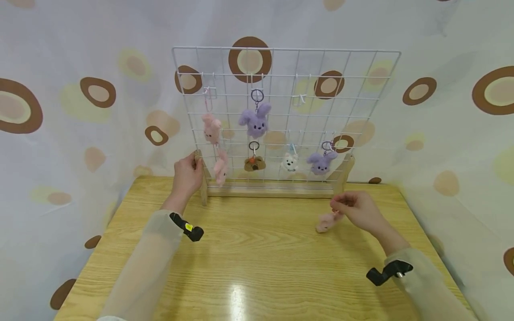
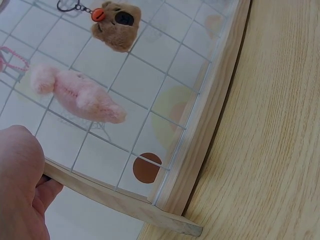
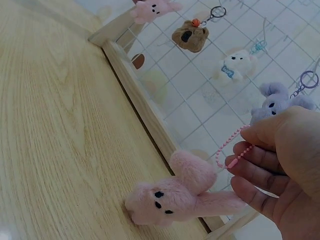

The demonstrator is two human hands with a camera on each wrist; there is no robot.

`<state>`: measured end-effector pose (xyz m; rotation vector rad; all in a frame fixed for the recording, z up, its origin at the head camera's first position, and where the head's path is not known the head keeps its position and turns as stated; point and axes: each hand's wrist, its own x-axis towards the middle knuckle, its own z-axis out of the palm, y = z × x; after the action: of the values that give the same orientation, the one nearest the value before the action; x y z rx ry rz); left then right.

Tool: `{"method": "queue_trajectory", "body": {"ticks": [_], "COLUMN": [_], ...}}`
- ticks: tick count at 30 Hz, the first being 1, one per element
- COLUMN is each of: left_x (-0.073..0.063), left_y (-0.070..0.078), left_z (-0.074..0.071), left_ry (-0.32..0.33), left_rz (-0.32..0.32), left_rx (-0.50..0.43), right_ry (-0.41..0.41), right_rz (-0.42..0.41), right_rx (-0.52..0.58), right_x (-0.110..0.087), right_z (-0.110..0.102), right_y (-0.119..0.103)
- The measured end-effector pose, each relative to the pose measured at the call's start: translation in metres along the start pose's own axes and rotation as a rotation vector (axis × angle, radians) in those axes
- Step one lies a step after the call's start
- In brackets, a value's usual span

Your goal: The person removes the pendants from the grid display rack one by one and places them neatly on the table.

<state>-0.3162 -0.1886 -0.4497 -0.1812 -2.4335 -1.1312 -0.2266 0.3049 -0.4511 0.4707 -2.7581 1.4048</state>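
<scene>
My left hand grips the upper end of the wooden side foot of a white wire grid rack, thumb and fingers on either side of the wood. In the right wrist view, my right hand pinches the pink bead chain of a fluffy pink bunny keychain. The bunny dangles low in front of the rack's right foot, close over the table. Its eyes and nose are dark, and one long ear lies partly behind my fingers.
On the grid hang two pink bunnies, two purple bunnies, a brown bear head with an orange bell and a white dog plush. An unoccupied hook sits at upper right. The wooden table extends in front; patterned cloth hangs behind.
</scene>
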Motion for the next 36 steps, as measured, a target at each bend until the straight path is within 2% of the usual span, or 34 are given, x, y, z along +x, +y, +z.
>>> {"method": "queue_trajectory", "body": {"ticks": [7,14,25,36], "left_x": [0.001,0.001,0.000,-0.001], "left_y": [0.001,0.001,0.003,0.003], "left_z": [-0.001,-0.001,-0.001,-0.001], "left_ry": [-0.002,0.004,0.019,0.002], "left_rz": [-0.006,-0.003,0.012,0.004], "left_rx": [0.002,0.006,0.008,0.011], "right_ry": [0.025,0.010,0.020,-0.009], "right_rz": [0.021,0.065,0.019,0.032], "right_rx": [-0.029,-0.006,-0.010,-0.003], "right_x": [0.014,0.030,0.046,0.053], "right_z": [0.005,0.016,0.032,0.042], "right_y": [0.006,0.014,0.031,0.046]}}
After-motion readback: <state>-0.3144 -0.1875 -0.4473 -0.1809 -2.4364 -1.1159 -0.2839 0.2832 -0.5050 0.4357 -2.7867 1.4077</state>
